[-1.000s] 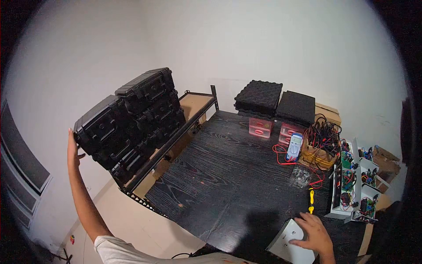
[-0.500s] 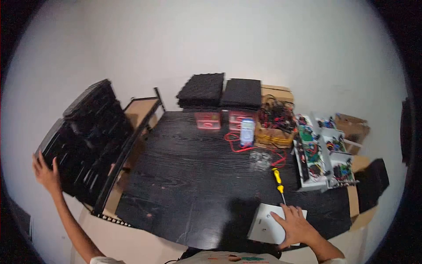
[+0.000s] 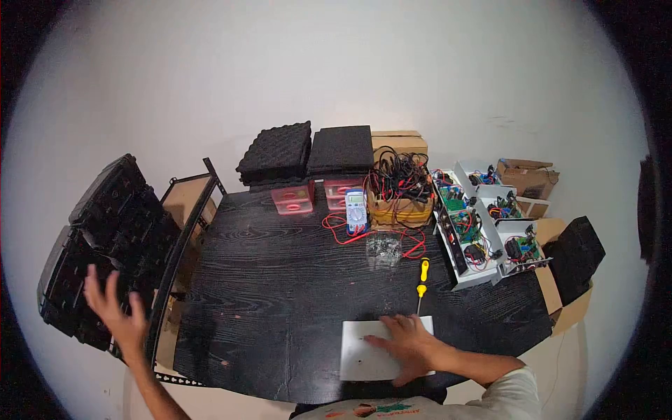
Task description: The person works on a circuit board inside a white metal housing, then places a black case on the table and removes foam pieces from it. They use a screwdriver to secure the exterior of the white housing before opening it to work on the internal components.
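Observation:
My left hand (image 3: 117, 311) is raised at the left with its fingers spread and nothing in it. Behind it in this view stand black hard cases (image 3: 126, 238) with latches. At the front of the table, my right hand (image 3: 409, 343) lies over a flat white panel (image 3: 355, 360), fingers spread across its top and covering much of it. Small dark holes show on the panel's bare part. Just beyond the panel, a yellow-handled screwdriver (image 3: 423, 280) points its shaft toward my right hand. A clear bag of small metal parts (image 3: 384, 250) lies farther back.
A blue multimeter (image 3: 356, 211) with red leads leans near red drawer boxes (image 3: 292, 199) topped by black foam sheets (image 3: 275, 155). A cardboard box of cables (image 3: 400, 210) adjoins white open enclosures with circuit boards (image 3: 467, 231). Another carton (image 3: 570, 311) stands right; a black rack frame (image 3: 183, 269) borders the left.
My left hand has come inward from the outer edge of the black cases. The white panel has turned to lie squarer, with my right hand still on it. The camera view has shifted right.

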### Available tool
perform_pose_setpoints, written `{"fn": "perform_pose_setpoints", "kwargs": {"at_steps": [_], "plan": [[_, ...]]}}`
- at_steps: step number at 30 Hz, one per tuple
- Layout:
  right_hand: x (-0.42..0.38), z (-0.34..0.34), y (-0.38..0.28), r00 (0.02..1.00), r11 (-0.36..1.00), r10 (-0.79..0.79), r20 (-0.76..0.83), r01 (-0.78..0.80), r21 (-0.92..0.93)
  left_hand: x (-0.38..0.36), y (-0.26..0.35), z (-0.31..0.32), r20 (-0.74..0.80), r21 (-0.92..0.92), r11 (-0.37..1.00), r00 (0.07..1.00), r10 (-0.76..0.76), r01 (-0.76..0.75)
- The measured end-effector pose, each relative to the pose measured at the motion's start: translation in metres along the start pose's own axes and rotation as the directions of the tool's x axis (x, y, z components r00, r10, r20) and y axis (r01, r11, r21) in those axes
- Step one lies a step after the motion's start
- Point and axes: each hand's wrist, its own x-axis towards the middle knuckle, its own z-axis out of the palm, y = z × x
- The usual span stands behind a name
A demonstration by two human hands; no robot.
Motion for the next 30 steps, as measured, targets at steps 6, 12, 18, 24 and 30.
{"fn": "perform_pose_setpoints", "kwargs": {"at_steps": [6,12,18,24,30], "plan": [[0.06,0.0,-0.008,0.993,0.991,-0.105,-0.051,0.109,0.079,-0.025,0.142,0.02,0.349,-0.64,0.767,0.906,0.241,0.042],[0.105,-0.015,0.006,0.956,0.976,-0.199,-0.215,0.213,0.045,-0.048,0.238,0.027,0.36,-0.857,0.516,0.705,0.611,-0.01],[0.133,-0.012,0.032,0.934,0.973,-0.166,-0.315,0.208,0.104,-0.055,0.272,0.054,0.445,-0.849,0.527,0.589,0.674,0.04],[0.117,0.001,0.07,0.872,0.975,-0.036,-0.488,0.137,0.172,-0.058,0.307,0.067,0.488,-0.793,0.6,0.478,0.73,-0.105],[0.042,0.019,0.119,0.789,0.939,0.319,-0.525,-0.187,0.288,-0.049,0.334,0.092,0.506,-0.764,0.621,0.436,0.744,-0.173]]}}
